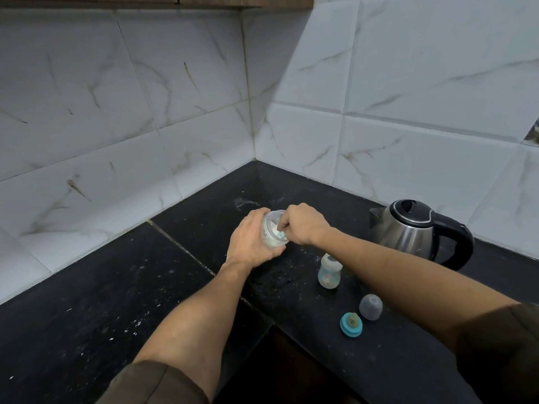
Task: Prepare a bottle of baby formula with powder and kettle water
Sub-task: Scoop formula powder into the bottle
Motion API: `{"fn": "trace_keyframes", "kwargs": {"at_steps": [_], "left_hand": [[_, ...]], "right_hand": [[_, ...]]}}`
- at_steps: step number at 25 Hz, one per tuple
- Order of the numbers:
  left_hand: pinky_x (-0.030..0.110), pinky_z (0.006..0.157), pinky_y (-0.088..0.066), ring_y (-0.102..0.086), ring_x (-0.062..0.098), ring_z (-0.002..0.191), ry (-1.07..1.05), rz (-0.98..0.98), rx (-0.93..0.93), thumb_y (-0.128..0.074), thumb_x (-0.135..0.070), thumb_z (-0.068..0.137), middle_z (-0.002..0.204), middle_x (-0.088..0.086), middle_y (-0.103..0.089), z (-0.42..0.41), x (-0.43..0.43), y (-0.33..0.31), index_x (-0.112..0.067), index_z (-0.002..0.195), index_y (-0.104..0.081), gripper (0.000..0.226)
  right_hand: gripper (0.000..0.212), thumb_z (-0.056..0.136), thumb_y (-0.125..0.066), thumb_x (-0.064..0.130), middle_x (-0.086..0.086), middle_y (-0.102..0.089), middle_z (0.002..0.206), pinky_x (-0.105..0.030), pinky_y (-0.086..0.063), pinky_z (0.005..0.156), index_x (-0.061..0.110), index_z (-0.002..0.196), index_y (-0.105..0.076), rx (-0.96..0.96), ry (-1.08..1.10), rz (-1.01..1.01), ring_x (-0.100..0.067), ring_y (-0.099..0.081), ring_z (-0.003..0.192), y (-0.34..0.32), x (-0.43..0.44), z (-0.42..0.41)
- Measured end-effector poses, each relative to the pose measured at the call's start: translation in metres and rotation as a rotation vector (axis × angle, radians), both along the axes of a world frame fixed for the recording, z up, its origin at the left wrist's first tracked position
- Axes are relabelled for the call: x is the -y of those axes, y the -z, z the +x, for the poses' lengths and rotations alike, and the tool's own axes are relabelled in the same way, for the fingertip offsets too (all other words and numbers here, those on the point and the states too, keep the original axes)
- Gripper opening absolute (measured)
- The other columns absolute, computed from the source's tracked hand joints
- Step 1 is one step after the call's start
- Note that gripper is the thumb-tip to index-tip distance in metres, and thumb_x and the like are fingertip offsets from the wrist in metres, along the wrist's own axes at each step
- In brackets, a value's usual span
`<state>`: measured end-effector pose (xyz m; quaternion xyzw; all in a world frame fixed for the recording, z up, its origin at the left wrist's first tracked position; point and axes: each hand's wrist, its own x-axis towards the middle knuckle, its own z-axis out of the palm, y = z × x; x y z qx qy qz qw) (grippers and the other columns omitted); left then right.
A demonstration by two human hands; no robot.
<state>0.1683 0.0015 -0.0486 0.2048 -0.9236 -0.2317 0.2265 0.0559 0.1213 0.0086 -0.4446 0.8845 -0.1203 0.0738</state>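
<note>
My left hand grips a clear jar of white powder, tilted above the black counter. My right hand reaches into the jar's mouth, fingers closed on a small scoop whose teal part shows inside. An open baby bottle with a printed body stands upright on the counter to the right of the jar. Its teal ring with the nipple and the clear grey cap lie in front of it. A steel kettle with a black handle and shut lid stands at the back right.
The black stone counter runs along two tiled walls that meet in a corner. White powder specks are scattered over it. The counter steps back at a dark gap near my body.
</note>
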Motion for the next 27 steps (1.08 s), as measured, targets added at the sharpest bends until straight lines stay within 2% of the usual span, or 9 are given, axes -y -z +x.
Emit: {"fn": "trace_keyframes", "kwargs": {"at_steps": [2, 6, 9, 11, 17, 21, 23, 25, 27], "left_hand": [[0.032, 0.094, -0.052, -0.059, 0.009, 0.109, -0.05, 0.034, -0.002, -0.086, -0.056, 0.057, 0.125, -0.014, -0.058, 0.001, 0.002, -0.001, -0.03, 0.134, -0.049, 0.089], [0.035, 0.093, -0.053, -0.059, 0.012, 0.109, -0.101, 0.05, 0.006, -0.087, -0.056, 0.056, 0.124, -0.014, -0.059, 0.001, 0.006, 0.0, -0.031, 0.131, -0.049, 0.088], [0.037, 0.093, -0.054, -0.06, 0.012, 0.109, -0.128, 0.065, 0.002, -0.088, -0.056, 0.054, 0.122, -0.015, -0.06, 0.0, 0.006, -0.001, -0.033, 0.128, -0.049, 0.087], [0.036, 0.092, -0.054, -0.061, 0.011, 0.107, -0.154, 0.098, -0.023, -0.088, -0.056, 0.052, 0.119, -0.017, -0.061, 0.0, 0.008, -0.002, -0.035, 0.126, -0.049, 0.086], [0.036, 0.092, -0.055, -0.063, 0.01, 0.105, -0.19, 0.19, -0.077, -0.089, -0.054, 0.052, 0.115, -0.018, -0.062, 0.004, 0.011, -0.004, -0.036, 0.126, -0.048, 0.086], [0.036, 0.092, -0.055, -0.064, 0.011, 0.104, -0.191, 0.205, -0.073, -0.089, -0.054, 0.052, 0.114, -0.018, -0.062, 0.005, 0.01, -0.005, -0.036, 0.126, -0.049, 0.086], [0.035, 0.092, -0.055, -0.064, 0.011, 0.103, -0.193, 0.214, -0.062, -0.088, -0.055, 0.052, 0.113, -0.018, -0.063, 0.006, 0.011, -0.004, -0.035, 0.126, -0.049, 0.086], [0.035, 0.092, -0.055, -0.064, 0.011, 0.103, -0.187, 0.22, -0.042, -0.088, -0.057, 0.05, 0.113, -0.018, -0.063, 0.006, 0.011, -0.004, -0.036, 0.126, -0.049, 0.088], [0.035, 0.091, -0.056, -0.064, 0.01, 0.102, -0.185, 0.231, -0.006, -0.087, -0.059, 0.05, 0.111, -0.018, -0.063, 0.008, 0.011, -0.002, -0.036, 0.126, -0.048, 0.088]], "right_hand": [[0.033, 0.087, -0.065, 0.006, 0.009, -0.078, 0.109, -0.034, -0.06, 0.087, 0.027, 0.103, -0.084, 0.088, 0.049, -0.086, -0.016, -0.071, 0.099, -0.003, 0.0, -0.005], [0.034, 0.086, -0.061, 0.002, 0.015, -0.07, 0.083, -0.03, -0.059, 0.08, 0.025, 0.095, -0.085, 0.162, 0.112, -0.244, -0.006, -0.063, 0.071, -0.016, -0.004, -0.008], [0.036, 0.086, -0.056, 0.004, 0.01, -0.073, 0.085, -0.031, -0.059, 0.08, 0.027, 0.093, -0.083, 0.136, 0.116, -0.32, -0.012, -0.068, 0.081, -0.017, -0.005, -0.009], [0.029, 0.09, -0.06, 0.006, 0.01, -0.072, 0.082, -0.032, -0.06, 0.082, 0.026, 0.094, -0.081, 0.121, 0.114, -0.336, -0.013, -0.07, 0.085, -0.012, -0.007, -0.01], [0.014, 0.095, -0.07, 0.016, 0.015, -0.067, 0.077, -0.027, -0.056, 0.081, 0.025, 0.099, -0.081, 0.065, 0.039, -0.41, -0.006, -0.065, 0.076, -0.004, -0.012, -0.011], [0.014, 0.095, -0.07, 0.015, 0.014, -0.068, 0.076, -0.024, -0.053, 0.079, 0.023, 0.1, -0.081, 0.063, 0.018, -0.418, -0.005, -0.065, 0.074, -0.004, -0.013, -0.009], [0.014, 0.094, -0.07, 0.013, 0.012, -0.071, 0.071, -0.026, -0.058, 0.074, 0.022, 0.094, -0.081, 0.133, 0.051, -0.429, -0.007, -0.069, 0.069, -0.004, -0.012, -0.008], [0.015, 0.092, -0.071, 0.008, 0.001, -0.075, 0.069, -0.029, -0.062, 0.064, 0.02, 0.087, -0.08, 0.313, 0.134, -0.438, -0.017, -0.075, 0.067, -0.006, -0.011, -0.008], [0.015, 0.089, -0.071, 0.001, -0.007, -0.078, 0.075, -0.027, -0.061, 0.057, 0.014, 0.086, -0.079, 0.523, 0.249, -0.456, -0.018, -0.075, 0.066, -0.007, -0.009, -0.009]]}}
